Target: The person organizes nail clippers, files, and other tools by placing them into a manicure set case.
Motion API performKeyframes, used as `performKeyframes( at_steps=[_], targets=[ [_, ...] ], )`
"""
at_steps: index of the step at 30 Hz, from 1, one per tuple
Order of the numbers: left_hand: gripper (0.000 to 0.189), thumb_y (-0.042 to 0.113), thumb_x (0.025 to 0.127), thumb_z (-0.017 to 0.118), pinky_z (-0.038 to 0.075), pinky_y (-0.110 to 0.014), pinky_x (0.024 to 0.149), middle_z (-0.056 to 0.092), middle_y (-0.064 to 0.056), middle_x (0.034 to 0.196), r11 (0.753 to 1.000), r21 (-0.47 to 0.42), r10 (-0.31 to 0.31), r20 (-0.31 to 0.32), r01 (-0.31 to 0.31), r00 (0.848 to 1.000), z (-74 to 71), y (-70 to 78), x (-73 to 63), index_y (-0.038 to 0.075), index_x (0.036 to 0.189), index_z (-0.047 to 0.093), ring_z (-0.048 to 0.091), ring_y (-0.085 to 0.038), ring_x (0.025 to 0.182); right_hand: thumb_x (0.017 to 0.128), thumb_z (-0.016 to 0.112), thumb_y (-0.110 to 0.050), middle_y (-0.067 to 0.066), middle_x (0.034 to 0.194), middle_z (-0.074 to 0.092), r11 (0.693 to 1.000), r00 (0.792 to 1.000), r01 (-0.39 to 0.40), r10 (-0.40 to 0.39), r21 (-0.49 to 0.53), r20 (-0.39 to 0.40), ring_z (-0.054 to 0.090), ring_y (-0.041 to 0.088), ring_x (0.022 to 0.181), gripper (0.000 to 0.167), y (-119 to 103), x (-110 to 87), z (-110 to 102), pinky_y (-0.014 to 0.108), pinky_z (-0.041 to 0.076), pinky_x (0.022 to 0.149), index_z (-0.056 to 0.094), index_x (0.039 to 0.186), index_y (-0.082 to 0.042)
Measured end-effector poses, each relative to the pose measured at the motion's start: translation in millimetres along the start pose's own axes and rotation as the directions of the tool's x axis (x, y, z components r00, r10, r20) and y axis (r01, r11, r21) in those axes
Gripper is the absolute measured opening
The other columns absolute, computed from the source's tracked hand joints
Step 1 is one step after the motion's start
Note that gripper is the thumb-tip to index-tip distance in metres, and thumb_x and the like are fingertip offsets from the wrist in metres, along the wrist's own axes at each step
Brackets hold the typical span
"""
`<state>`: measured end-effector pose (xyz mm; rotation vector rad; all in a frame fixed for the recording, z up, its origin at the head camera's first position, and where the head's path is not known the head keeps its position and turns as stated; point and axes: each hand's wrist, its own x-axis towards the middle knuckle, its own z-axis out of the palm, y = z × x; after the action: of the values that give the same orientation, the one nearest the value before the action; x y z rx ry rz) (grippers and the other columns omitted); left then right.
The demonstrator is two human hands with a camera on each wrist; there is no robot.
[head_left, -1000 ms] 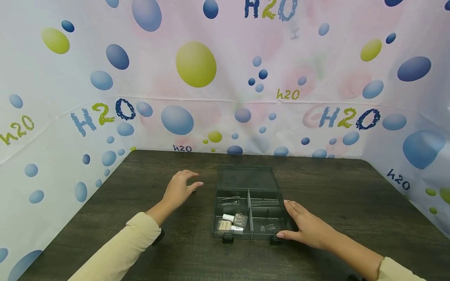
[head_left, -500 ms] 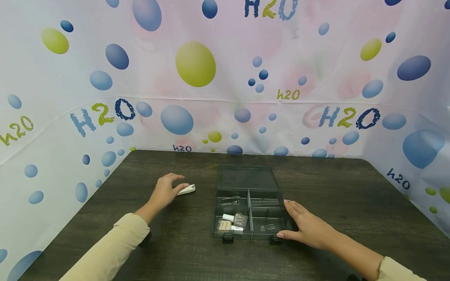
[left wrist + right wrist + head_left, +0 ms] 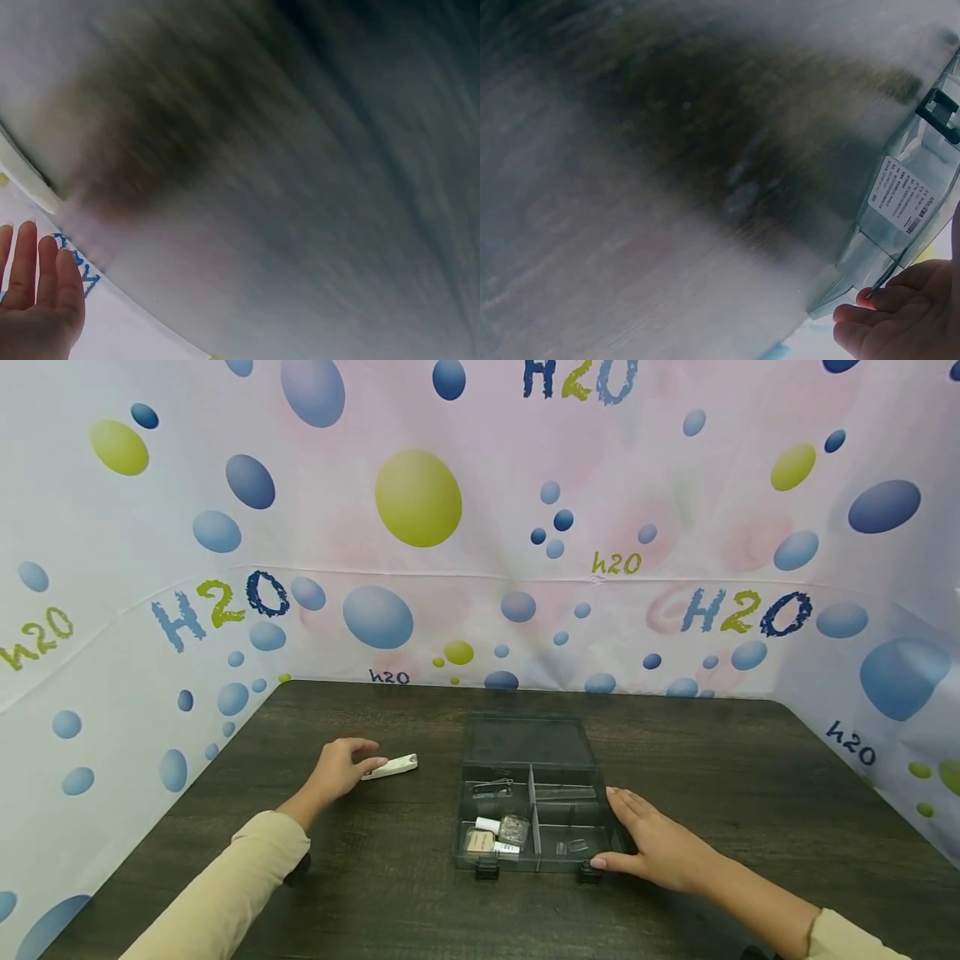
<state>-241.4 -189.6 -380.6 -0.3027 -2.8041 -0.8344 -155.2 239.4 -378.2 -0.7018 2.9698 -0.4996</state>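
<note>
On the dark table lies a white nail clipper [image 3: 395, 767], with my left hand [image 3: 337, 770] at its left end. The fingers are relaxed, and the left wrist view has them stretched out below the clipper [image 3: 28, 180]. A translucent grey organizer box [image 3: 534, 862] stands with its lid [image 3: 528, 741] folded back. Small bottles with white caps [image 3: 487, 825] fill its front left compartment, and metal pins [image 3: 492, 787] lie behind them. My right hand [image 3: 660, 847] rests against the box's right side, fingers along the wall and thumb by the front right latch [image 3: 588, 872].
Small clear pieces [image 3: 576, 846] lie in the front right compartment, and a long clear piece [image 3: 565, 793] behind. The dark wooden table [image 3: 397, 893] is bordered at the back and sides by a printed curtain [image 3: 480, 635].
My left hand has drawn back leftward and down, bringing the nail clipper into view on the table; the clipper stays put over the last half second. My right hand remains on the box.
</note>
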Motion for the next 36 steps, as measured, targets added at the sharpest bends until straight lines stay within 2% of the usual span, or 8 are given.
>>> performKeyframes(
  at_steps=[5, 15, 20, 25, 31, 36],
  targets=[
    [0.038, 0.018, 0.087, 0.065, 0.049, -0.049, 0.088, 0.061, -0.026, 0.116, 0.999, 0.012, -0.039, 0.05, 0.038, 0.998, -0.8, -1.7, -0.7, -0.007, 0.115, 0.06, 0.057, -0.04, 0.108, 0.079, 0.056, -0.065, 0.029, 0.146, 0.029, 1.0, 1.0, -0.001, 0.001, 0.001, 0.003, 0.027, 0.048, 0.134, 0.101, -0.3, 0.3, -0.4, 0.062, 0.032, 0.101, 0.026, 0.143, 0.008],
    [0.03, 0.01, 0.085, 0.066, 0.051, -0.046, 0.084, 0.064, -0.025, 0.108, 0.998, 0.03, -0.055, 0.072, 0.053, 0.996, 4.2, -2.5, -0.8, -0.008, 0.109, 0.063, 0.06, -0.037, 0.101, 0.078, 0.056, -0.066, 0.029, 0.146, 0.029, 1.0, 1.0, -0.008, 0.008, 0.008, 0.005, 0.026, 0.048, 0.134, 0.102, 0.0, -0.5, -0.2, 0.062, 0.031, 0.101, 0.025, 0.143, 0.007],
    [0.023, 0.006, 0.082, 0.069, 0.051, -0.042, 0.075, 0.066, -0.02, 0.095, 0.997, 0.04, -0.073, 0.087, 0.07, 0.994, 3.6, -1.8, -0.2, -0.008, 0.099, 0.066, 0.061, -0.03, 0.087, 0.079, 0.056, -0.065, 0.028, 0.146, 0.029, 1.0, 1.0, -0.002, 0.002, 0.004, -0.003, 0.027, 0.048, 0.134, 0.101, 0.7, -0.7, 0.8, 0.062, 0.031, 0.101, 0.026, 0.143, 0.007],
    [0.017, 0.006, 0.079, 0.071, 0.048, -0.037, 0.065, 0.065, -0.014, 0.083, 0.996, 0.063, -0.07, 0.093, 0.064, 0.993, 1.6, -0.8, 0.4, -0.007, 0.09, 0.066, 0.056, -0.021, 0.073, 0.079, 0.056, -0.065, 0.029, 0.146, 0.03, 1.0, 1.0, -0.002, 0.002, 0.005, -0.006, 0.027, 0.047, 0.134, 0.101, 0.5, -0.9, 1.3, 0.062, 0.031, 0.101, 0.026, 0.143, 0.007],
    [0.015, 0.006, 0.079, 0.072, 0.046, -0.034, 0.063, 0.063, -0.012, 0.078, 0.996, 0.069, -0.058, 0.089, 0.052, 0.994, 1.5, -2.1, -0.2, -0.006, 0.086, 0.065, 0.054, -0.018, 0.07, 0.079, 0.055, -0.065, 0.029, 0.146, 0.028, 1.0, 1.0, -0.003, 0.003, 0.011, 0.0, 0.027, 0.047, 0.134, 0.102, 0.2, -0.6, 1.7, 0.062, 0.031, 0.101, 0.026, 0.143, 0.007],
    [0.015, 0.007, 0.082, 0.069, 0.047, -0.033, 0.062, 0.064, -0.012, 0.081, 0.996, 0.066, -0.061, 0.098, 0.055, 0.993, 1.5, -2.1, -0.9, -0.005, 0.089, 0.065, 0.055, -0.018, 0.07, 0.079, 0.056, -0.065, 0.03, 0.146, 0.028, 1.0, 1.0, -0.005, 0.004, 0.012, 0.002, 0.027, 0.048, 0.134, 0.101, 0.5, -0.6, 1.3, 0.063, 0.031, 0.101, 0.025, 0.143, 0.007]
  ],
)
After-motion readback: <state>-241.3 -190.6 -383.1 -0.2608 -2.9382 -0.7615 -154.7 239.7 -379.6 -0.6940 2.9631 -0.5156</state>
